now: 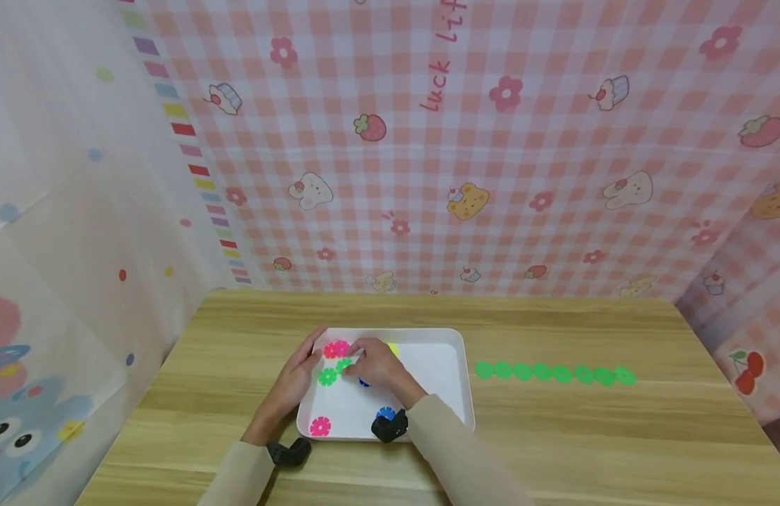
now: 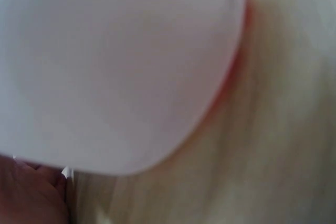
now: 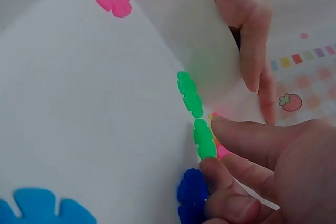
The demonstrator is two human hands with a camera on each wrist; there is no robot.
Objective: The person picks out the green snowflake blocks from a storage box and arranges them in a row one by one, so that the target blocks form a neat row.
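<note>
A white tray on the table holds loose notched plastic snowflake discs. My left hand grips its left rim, thumb over the inside and fingers along the outside. My right hand reaches into the tray's left half. In the right wrist view, its thumb and a fingertip pinch a green disc by its edges. Another green disc lies right beside that one. A dark blue disc sits below the fingers. Pink and red discs lie near the far left corner, partly hidden by my right hand in the right wrist view.
Right of the tray, several green discs form a row on the wooden table. A pink disc and a lighter blue disc lie near the tray's front side. A yellow disc shows behind my right hand. Patterned cloth hangs behind.
</note>
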